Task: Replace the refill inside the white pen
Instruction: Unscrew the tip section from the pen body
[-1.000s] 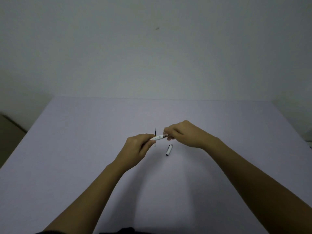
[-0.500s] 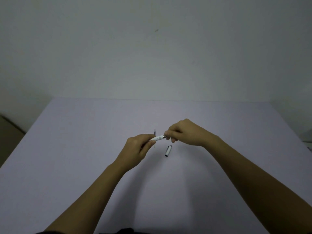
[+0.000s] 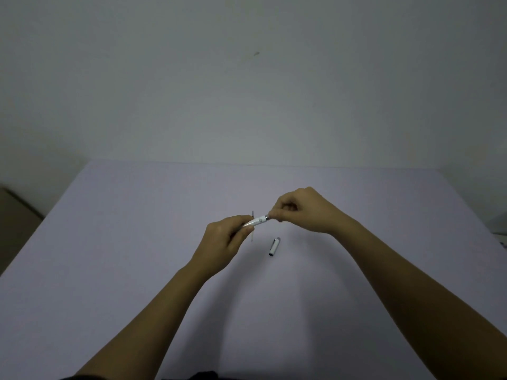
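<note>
The white pen barrel point(image 3: 257, 221) is held a little above the pale table, slanting up to the right. My left hand point(image 3: 226, 241) grips its lower left end. My right hand point(image 3: 304, 211) pinches its upper right end, where a silver ring shows; whatever lies beyond the ring is hidden in the fingers. The white pen cap point(image 3: 274, 246) lies on the table just below the barrel, between my two hands. A thin refill point(image 3: 252, 226) lies on the table behind my left hand, mostly hidden by my fingers.
The pale lilac table point(image 3: 137, 270) reaches to a plain wall at the back. Its left edge drops off toward a dark floor point(image 3: 13, 215). A small object point(image 3: 500, 234) sits at the far right edge.
My right hand has lifted slightly and turned at the barrel's end. The left hand, cap and refill on the table stay where they were.
</note>
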Demonstrator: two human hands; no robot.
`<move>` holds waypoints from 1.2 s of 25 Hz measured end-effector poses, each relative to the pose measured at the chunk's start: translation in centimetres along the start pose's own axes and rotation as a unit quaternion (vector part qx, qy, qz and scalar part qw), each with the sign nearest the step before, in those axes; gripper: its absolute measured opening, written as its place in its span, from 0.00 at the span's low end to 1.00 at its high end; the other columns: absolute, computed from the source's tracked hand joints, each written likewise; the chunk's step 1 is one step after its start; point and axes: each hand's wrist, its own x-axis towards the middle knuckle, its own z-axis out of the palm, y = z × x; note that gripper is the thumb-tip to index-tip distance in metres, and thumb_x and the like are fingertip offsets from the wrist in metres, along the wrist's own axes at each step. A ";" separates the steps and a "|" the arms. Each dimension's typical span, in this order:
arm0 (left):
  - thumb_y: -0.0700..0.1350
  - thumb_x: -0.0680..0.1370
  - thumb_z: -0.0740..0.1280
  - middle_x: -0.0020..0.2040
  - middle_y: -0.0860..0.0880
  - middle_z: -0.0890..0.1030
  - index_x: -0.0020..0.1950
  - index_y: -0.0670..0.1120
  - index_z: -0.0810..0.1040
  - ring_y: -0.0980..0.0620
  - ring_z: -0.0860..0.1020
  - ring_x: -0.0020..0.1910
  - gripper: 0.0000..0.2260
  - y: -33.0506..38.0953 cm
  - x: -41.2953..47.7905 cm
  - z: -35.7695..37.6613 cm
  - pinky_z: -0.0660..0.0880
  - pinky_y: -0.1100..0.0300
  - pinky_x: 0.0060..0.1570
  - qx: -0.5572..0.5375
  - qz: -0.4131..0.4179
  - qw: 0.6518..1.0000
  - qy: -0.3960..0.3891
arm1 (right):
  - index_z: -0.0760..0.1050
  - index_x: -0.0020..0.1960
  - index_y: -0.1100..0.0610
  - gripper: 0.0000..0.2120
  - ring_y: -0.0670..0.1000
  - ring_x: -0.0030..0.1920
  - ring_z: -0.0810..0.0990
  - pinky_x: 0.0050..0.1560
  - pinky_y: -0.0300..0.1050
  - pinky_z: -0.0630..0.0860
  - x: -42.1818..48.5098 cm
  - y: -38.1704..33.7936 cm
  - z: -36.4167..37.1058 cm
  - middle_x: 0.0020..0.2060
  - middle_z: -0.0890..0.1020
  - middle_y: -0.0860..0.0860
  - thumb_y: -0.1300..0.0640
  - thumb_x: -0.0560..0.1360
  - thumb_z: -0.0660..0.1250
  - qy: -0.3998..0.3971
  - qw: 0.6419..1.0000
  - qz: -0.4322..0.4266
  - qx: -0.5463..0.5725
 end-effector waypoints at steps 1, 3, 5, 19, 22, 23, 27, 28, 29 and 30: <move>0.46 0.76 0.62 0.33 0.51 0.77 0.52 0.46 0.78 0.60 0.72 0.31 0.08 0.0 0.0 0.1 0.65 0.74 0.32 -0.003 -0.002 1.000 0.001 | 0.80 0.41 0.51 0.04 0.43 0.36 0.78 0.41 0.38 0.74 0.0 -0.1 0.0 0.36 0.83 0.47 0.51 0.70 0.71 0.002 1.000 -0.012 0.017; 0.46 0.76 0.62 0.34 0.50 0.78 0.52 0.46 0.78 0.59 0.72 0.32 0.09 0.1 -0.1 0.1 0.66 0.74 0.32 -0.010 -0.006 1.000 0.006 | 0.77 0.39 0.50 0.06 0.41 0.39 0.78 0.46 0.34 0.74 -0.2 -0.1 -0.2 0.38 0.82 0.45 0.55 0.67 0.75 0.006 0.998 -0.034 0.051; 0.46 0.76 0.62 0.34 0.49 0.79 0.53 0.46 0.78 0.58 0.73 0.33 0.09 0.1 -0.1 0.1 0.66 0.74 0.32 -0.014 -0.004 1.000 0.012 | 0.76 0.43 0.48 0.10 0.40 0.41 0.77 0.45 0.30 0.72 -0.3 -0.1 -0.1 0.40 0.80 0.45 0.52 0.66 0.75 0.011 0.998 -0.022 0.061; 0.44 0.76 0.64 0.36 0.47 0.80 0.54 0.45 0.79 0.55 0.73 0.34 0.08 0.4 -0.1 -0.1 0.67 0.73 0.32 -0.041 -0.012 0.999 0.032 | 0.81 0.43 0.50 0.11 0.43 0.37 0.80 0.43 0.40 0.76 -0.3 -0.8 -0.2 0.36 0.84 0.47 0.44 0.72 0.66 0.010 0.999 0.022 0.022; 0.44 0.76 0.64 0.36 0.47 0.80 0.54 0.46 0.78 0.54 0.73 0.33 0.08 0.2 -0.2 0.2 0.67 0.72 0.31 -0.046 -0.024 0.998 0.030 | 0.81 0.40 0.50 0.06 0.42 0.32 0.77 0.38 0.38 0.73 -0.3 -0.9 -0.2 0.34 0.83 0.48 0.48 0.70 0.71 0.024 0.999 0.003 0.034; 0.45 0.76 0.64 0.36 0.47 0.80 0.54 0.47 0.78 0.54 0.73 0.33 0.08 0.2 -0.2 0.2 0.67 0.71 0.31 -0.055 -0.033 0.997 0.032 | 0.81 0.41 0.51 0.03 0.41 0.33 0.78 0.38 0.36 0.73 -0.4 -1.0 -0.2 0.35 0.83 0.47 0.52 0.69 0.72 0.028 0.998 -0.007 0.064; 0.47 0.77 0.63 0.39 0.50 0.82 0.52 0.51 0.78 0.55 0.78 0.35 0.07 1.0 -0.2 0.3 0.73 0.68 0.35 -0.130 -0.076 0.989 0.016 | 0.79 0.44 0.53 0.07 0.42 0.40 0.83 0.44 0.34 0.78 -0.6 -0.7 0.0 0.39 0.84 0.49 0.64 0.70 0.71 0.019 0.974 -0.024 0.226; 0.46 0.77 0.63 0.41 0.51 0.83 0.52 0.50 0.77 0.56 0.80 0.38 0.07 1.2 -0.3 0.3 0.75 0.70 0.37 -0.146 -0.084 0.986 0.008 | 0.79 0.45 0.52 0.08 0.43 0.42 0.83 0.45 0.35 0.78 -0.6 -0.7 0.2 0.40 0.83 0.49 0.65 0.71 0.70 0.020 0.965 -0.024 0.262; 0.46 0.77 0.63 0.42 0.51 0.84 0.52 0.49 0.77 0.58 0.81 0.39 0.06 1.3 -0.3 0.4 0.75 0.71 0.39 -0.156 -0.089 0.984 -0.001 | 0.79 0.45 0.52 0.10 0.43 0.44 0.82 0.47 0.35 0.78 -0.6 -0.7 0.6 0.41 0.83 0.49 0.66 0.71 0.69 0.023 0.956 -0.023 0.291; 0.47 0.76 0.64 0.42 0.50 0.84 0.52 0.48 0.77 0.58 0.82 0.40 0.06 1.4 -0.3 0.5 0.75 0.72 0.40 -0.157 -0.092 0.983 -0.008 | 0.79 0.46 0.51 0.10 0.43 0.45 0.82 0.48 0.36 0.79 -0.5 -0.7 1.0 0.42 0.82 0.49 0.66 0.72 0.69 0.029 0.949 -0.020 0.314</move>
